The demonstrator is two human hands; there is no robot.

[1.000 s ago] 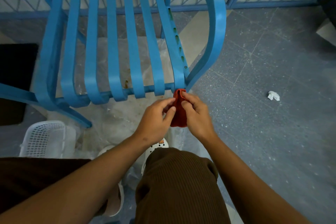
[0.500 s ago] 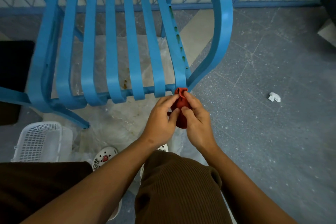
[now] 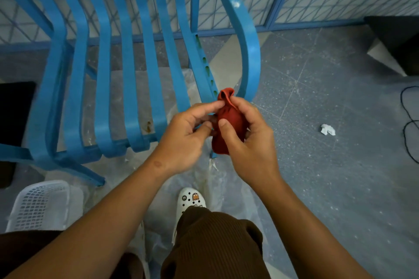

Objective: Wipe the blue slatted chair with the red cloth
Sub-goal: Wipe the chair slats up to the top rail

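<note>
The blue slatted chair point(image 3: 127, 70) fills the upper left, its seat slats curving down toward me. A bunched red cloth point(image 3: 229, 120) is held in front of the chair's front right corner, just below the curved right armrest. My right hand point(image 3: 247, 140) wraps around the cloth from the right. My left hand point(image 3: 188, 136) pinches the cloth's upper left side with its fingertips. The cloth's top tuft pokes up above both hands. Whether the cloth touches the chair I cannot tell.
A white mesh basket point(image 3: 38, 206) stands at the lower left. Clear plastic sheeting point(image 3: 204, 179) lies under the chair. A crumpled white paper point(image 3: 327, 129) and a black cable point(image 3: 408, 120) lie on the grey floor at right. A white clog point(image 3: 191, 201) is below my hands.
Both hands have stayed on the cloth and shifted it slightly up and right, beside the armrest's foot. The view has tilted, showing more of the floor and my shoe.
</note>
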